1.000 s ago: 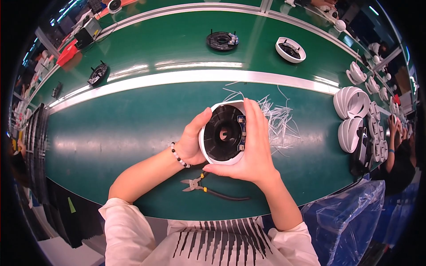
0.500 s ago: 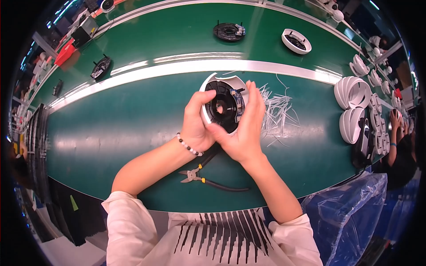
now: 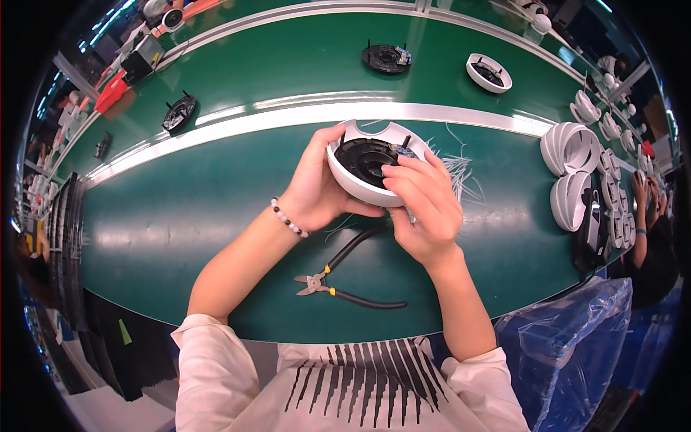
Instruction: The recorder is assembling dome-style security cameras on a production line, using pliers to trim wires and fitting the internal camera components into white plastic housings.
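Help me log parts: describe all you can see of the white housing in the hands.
The white housing is a round, open, plastic-looking shell with a curved notch in its far rim. Inside sits a black disc with posts and a blue circuit board. Held open side up, tilted, above the table, it touches the left hand and the right hand.

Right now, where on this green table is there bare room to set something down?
Widest: the green table between your left forearm and the black stack at far left. Smaller: between your right forearm and the white rings. It's crowded beyond your right hand, where white strips lie, and between your forearms, where the pliers lie open.
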`<state>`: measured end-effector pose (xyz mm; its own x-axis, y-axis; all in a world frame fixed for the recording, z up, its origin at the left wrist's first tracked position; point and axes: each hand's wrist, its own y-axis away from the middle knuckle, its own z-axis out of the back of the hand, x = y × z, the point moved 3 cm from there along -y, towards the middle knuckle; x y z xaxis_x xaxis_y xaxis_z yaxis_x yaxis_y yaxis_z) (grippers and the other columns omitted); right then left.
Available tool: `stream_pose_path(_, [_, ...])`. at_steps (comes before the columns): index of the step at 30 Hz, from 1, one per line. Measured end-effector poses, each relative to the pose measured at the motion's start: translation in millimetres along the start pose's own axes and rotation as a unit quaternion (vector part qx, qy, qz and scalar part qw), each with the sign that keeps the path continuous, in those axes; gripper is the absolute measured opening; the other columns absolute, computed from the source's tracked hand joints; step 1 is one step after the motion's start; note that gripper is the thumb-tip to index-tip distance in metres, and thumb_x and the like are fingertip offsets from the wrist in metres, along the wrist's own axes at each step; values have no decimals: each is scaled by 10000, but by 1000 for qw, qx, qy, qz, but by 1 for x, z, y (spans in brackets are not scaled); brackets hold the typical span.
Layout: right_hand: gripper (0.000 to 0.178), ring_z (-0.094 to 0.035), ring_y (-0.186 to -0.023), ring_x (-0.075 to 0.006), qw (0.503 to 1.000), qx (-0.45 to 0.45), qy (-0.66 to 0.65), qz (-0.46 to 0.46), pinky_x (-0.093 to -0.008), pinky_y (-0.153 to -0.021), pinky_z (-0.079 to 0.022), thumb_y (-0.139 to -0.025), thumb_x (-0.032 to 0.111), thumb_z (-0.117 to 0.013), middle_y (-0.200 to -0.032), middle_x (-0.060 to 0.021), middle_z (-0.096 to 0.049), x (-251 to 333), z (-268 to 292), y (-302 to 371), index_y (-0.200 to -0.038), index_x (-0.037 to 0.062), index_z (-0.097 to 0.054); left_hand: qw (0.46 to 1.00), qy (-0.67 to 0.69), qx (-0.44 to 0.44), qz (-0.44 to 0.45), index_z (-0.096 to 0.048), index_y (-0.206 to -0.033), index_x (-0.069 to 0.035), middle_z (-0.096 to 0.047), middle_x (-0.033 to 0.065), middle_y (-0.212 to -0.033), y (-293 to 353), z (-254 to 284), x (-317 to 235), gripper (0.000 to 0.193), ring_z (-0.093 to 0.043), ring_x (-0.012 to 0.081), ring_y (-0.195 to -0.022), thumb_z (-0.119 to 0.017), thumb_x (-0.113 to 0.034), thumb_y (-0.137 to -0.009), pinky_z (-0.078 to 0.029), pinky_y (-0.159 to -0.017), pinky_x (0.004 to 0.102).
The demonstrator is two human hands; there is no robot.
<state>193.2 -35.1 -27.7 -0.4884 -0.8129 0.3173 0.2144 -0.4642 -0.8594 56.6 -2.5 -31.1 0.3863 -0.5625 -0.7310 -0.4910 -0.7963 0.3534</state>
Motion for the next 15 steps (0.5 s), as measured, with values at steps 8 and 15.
stream_pose_path(8, [124, -561, -847, -210, 993, -12, 85, 76, -414, -862, -372, -594, 33, -595, -845, -23, -608, 12, 4, 0, -712, 71, -588, 977, -130, -44, -163, -492, -1012, 0, -597, 87, -829, -1, 12, -13, 441, -608, 137, -647, -343, -387, -861, -518, -415, 263])
stream_pose_path(15, [464, -393, -1138, -313, 994, 99, 52, -16, -461, -967, -243, -570, 74, -674, -1172, -113, -474, -7, 16, -1, -1014, 61, -541, 979, -106, -86, -150, -476, -1047, -25, -594, 88, -874, -19, 17, -17, 420, -612, 156, -710, -335, -376, -864, -526, -442, 284])
